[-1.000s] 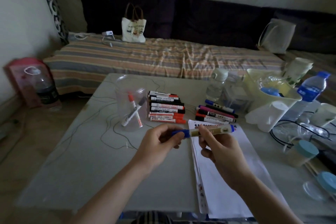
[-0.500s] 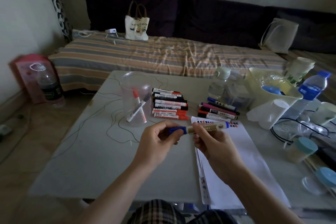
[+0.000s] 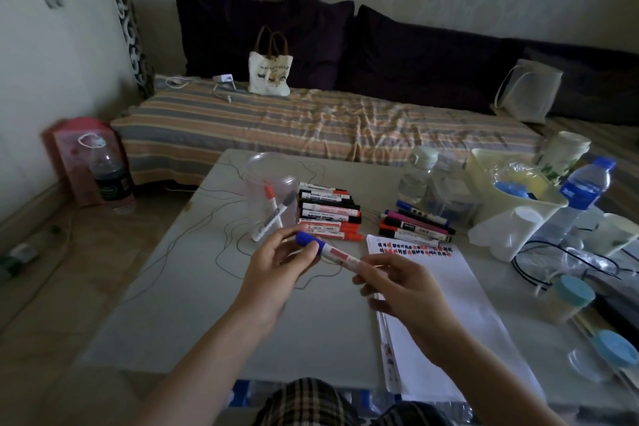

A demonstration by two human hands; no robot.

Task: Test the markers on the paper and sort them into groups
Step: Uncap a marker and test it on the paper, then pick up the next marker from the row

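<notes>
Head view: both hands hold blue-capped marker (image 3: 332, 252) (tilted).

Clear glossy plastic cup (image 3: 268, 190), matt white paper (image 3: 449, 304), striped cloth bedcover (image 3: 311, 121)

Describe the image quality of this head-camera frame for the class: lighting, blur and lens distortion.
Head view: dim, flat room light, no glare; the dark cushions lose detail. Head view: wide-angle bending curves the table edges and the wall. Head view: the right hand is slightly motion-blurred, while the blue-capped marker and paper stay readable.
</notes>
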